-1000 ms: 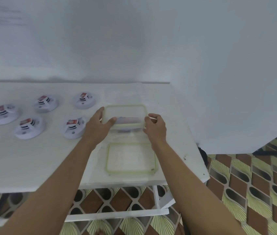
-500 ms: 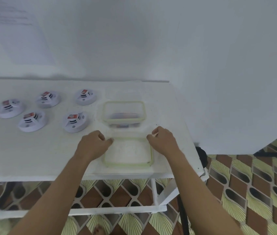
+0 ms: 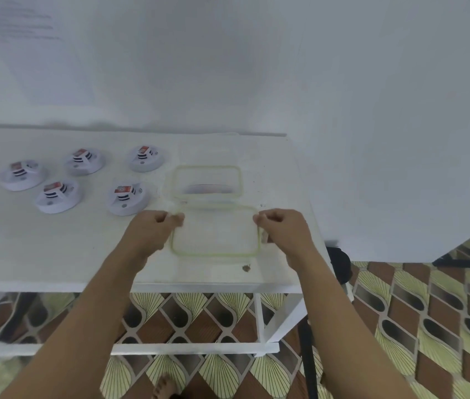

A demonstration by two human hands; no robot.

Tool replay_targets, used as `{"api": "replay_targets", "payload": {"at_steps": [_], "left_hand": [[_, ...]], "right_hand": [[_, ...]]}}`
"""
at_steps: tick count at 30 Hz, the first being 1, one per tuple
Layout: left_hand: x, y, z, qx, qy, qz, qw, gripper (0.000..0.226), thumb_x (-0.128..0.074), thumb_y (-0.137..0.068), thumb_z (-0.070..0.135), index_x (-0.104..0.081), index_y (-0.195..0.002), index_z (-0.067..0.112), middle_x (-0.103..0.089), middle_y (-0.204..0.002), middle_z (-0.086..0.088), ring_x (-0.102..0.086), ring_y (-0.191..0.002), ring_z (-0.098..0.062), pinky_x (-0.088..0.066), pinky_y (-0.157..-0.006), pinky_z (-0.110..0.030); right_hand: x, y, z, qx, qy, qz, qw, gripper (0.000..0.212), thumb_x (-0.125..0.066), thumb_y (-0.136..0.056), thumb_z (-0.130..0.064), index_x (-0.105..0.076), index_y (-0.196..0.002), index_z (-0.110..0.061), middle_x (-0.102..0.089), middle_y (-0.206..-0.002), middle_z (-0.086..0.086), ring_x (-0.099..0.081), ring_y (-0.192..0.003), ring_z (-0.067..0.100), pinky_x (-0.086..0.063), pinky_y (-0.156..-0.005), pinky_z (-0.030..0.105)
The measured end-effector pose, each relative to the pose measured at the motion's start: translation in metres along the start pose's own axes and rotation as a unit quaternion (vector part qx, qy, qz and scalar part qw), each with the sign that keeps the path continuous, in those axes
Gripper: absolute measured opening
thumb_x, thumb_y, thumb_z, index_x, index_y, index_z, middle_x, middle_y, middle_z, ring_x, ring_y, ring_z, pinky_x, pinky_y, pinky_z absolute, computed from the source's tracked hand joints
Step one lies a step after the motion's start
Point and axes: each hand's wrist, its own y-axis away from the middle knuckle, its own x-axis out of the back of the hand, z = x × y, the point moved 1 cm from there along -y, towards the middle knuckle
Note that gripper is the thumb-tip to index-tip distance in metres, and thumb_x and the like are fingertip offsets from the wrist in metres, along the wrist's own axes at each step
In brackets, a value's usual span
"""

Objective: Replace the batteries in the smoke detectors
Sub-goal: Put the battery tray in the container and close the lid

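The five smoke detectors (image 3: 128, 197) look light and hard; hold one by its round edge. They are white with a red block on each, left of the clear box (image 3: 206, 167). Your left hand (image 3: 156, 231) and right hand (image 3: 282, 231) pinch the green-edged lid (image 3: 215, 237) just in front of the box.

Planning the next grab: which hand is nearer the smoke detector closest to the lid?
Left. The left hand grips the lid at its left edge, beside that smoke detector; the right hand holds its opposite edge.
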Motion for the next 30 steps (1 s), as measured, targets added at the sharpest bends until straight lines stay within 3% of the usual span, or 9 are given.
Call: {"api": "replay_targets", "payload": {"at_steps": [4,8,10,13,17,20,22,26,30], "left_hand": [[0.006,0.012,0.03,-0.089,0.0,0.095,0.992,0.032,-0.06,-0.093,0.048,-0.071,-0.103,0.019,-0.066,-0.093,-0.001,-0.057,-0.082,-0.015,-0.042,-0.068,-0.027],[0.011,0.022,0.056,-0.142,-0.048,0.178,0.973,0.035,-0.047,-0.096,0.056,-0.065,-0.102,0.026,-0.066,-0.064,-0.006,-0.058,-0.045,-0.008,-0.042,-0.055,-0.026],[0.013,0.024,0.062,-0.163,-0.073,0.197,0.964,0.037,-0.041,-0.098,0.058,-0.062,-0.097,0.027,-0.063,-0.051,-0.006,-0.06,-0.04,-0.007,-0.05,-0.056,-0.03],[0.012,0.022,0.067,-0.179,-0.043,0.19,0.964,0.035,-0.042,-0.099,0.055,-0.062,-0.096,0.026,-0.069,-0.06,-0.003,-0.065,-0.042,-0.018,-0.058,-0.055,-0.036],[0.005,-0.003,0.071,-0.153,0.152,0.12,0.969,0.033,-0.038,-0.106,0.034,-0.058,-0.126,0.017,-0.072,-0.096,-0.002,-0.072,-0.067,-0.021,-0.059,-0.061,-0.029],[0.002,-0.022,0.075,-0.133,0.313,0.066,0.938,0.035,-0.03,-0.105,0.018,-0.064,-0.111,0.011,-0.069,-0.091,0.0,-0.067,-0.075,-0.021,-0.053,-0.067,-0.027],[0.001,-0.034,0.08,-0.118,0.363,0.062,0.922,0.032,-0.034,-0.104,0.021,-0.064,-0.101,0.011,-0.065,-0.089,0.0,-0.063,-0.071,-0.018,-0.052,-0.064,-0.026],[0.0,-0.072,0.078,-0.106,0.316,0.086,0.939,0.005,-0.06,-0.096,0.017,-0.064,-0.094,0.018,-0.064,-0.088,0.0,-0.058,-0.07,-0.014,-0.047,-0.066,-0.029],[-0.001,-0.112,0.081,-0.101,0.287,0.105,0.947,0.045,-0.068,-0.09,0.009,-0.052,-0.131,0.021,-0.065,-0.098,-0.006,-0.061,-0.077,-0.014,-0.05,-0.076,-0.033]], "right_hand": [[0.005,0.006,-0.03,0.093,-0.01,0.043,0.995,0.016,-0.071,-0.092,-0.035,-0.076,-0.103,-0.024,-0.071,-0.089,-0.01,-0.059,-0.063,0.002,-0.053,-0.067,0.021],[0.003,0.005,-0.051,0.202,0.061,0.109,0.971,0.019,-0.066,-0.095,-0.04,-0.07,-0.112,-0.032,-0.065,-0.092,-0.02,-0.048,-0.056,0.001,-0.043,-0.064,0.014],[0.0,0.004,-0.058,0.241,0.081,0.149,0.956,0.021,-0.064,-0.097,-0.041,-0.069,-0.115,-0.032,-0.062,-0.093,-0.021,-0.049,-0.058,-0.003,-0.038,-0.063,0.01],[-0.004,-0.002,-0.066,0.272,0.053,0.17,0.946,0.019,-0.062,-0.099,-0.035,-0.068,-0.115,-0.028,-0.062,-0.101,-0.018,-0.055,-0.059,0.0,-0.041,-0.065,0.01],[-0.009,-0.021,-0.069,0.239,-0.04,0.116,0.963,0.015,-0.062,-0.098,-0.018,-0.064,-0.108,-0.029,-0.066,-0.11,-0.009,-0.065,-0.078,0.001,-0.049,-0.075,0.013],[-0.013,-0.039,-0.065,0.185,-0.092,0.049,0.977,0.037,-0.055,-0.089,0.005,-0.063,-0.114,-0.022,-0.065,-0.119,-0.005,-0.063,-0.105,0.004,-0.048,-0.089,0.015],[-0.018,-0.054,-0.061,0.161,-0.113,0.015,0.98,0.044,-0.054,-0.081,0.003,-0.063,-0.116,-0.022,-0.064,-0.122,-0.002,-0.061,-0.112,0.012,-0.05,-0.092,0.022],[-0.029,-0.082,-0.062,0.133,-0.154,-0.027,0.979,0.042,-0.051,-0.075,-0.01,-0.065,-0.112,-0.025,-0.065,-0.119,-0.005,-0.059,-0.109,0.013,-0.048,-0.086,0.017],[-0.043,-0.111,-0.067,0.132,-0.134,-0.001,0.982,0.042,-0.054,-0.095,-0.001,-0.055,-0.127,-0.027,-0.054,-0.132,-0.009,-0.055,-0.112,0.012,-0.043,-0.09,0.017]]}}
